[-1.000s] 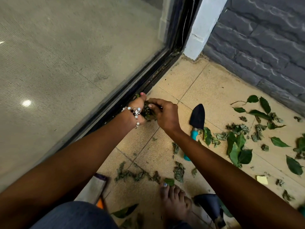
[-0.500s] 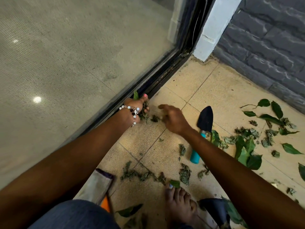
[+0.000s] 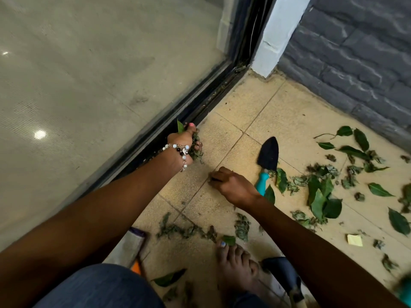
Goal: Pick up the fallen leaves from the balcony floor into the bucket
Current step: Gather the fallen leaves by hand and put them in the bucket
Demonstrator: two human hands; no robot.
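Observation:
My left hand (image 3: 182, 141), with a bead bracelet on the wrist, grips a bunch of dry and green leaves (image 3: 196, 147) just above the floor beside the door track. Lower down, my right hand (image 3: 231, 183) is on the tan tiles with its fingers curled, pinching a small dark leaf bit at the fingertips. Crumpled leaves (image 3: 186, 231) lie in a row in front of my bare foot (image 3: 235, 263). A larger spread of green leaves (image 3: 322, 196) covers the floor to the right. No bucket is in view.
A black trowel with a teal handle (image 3: 268, 161) lies on the tiles right of my right hand. The glass sliding door (image 3: 100, 85) and its dark track (image 3: 200, 107) run along the left. A grey stone wall (image 3: 355, 63) stands behind. A yellow scrap (image 3: 354, 240) lies at right.
My right hand left the bunch in my left hand and moved down and toward me onto the tiles. My left hand keeps its leaves by the track.

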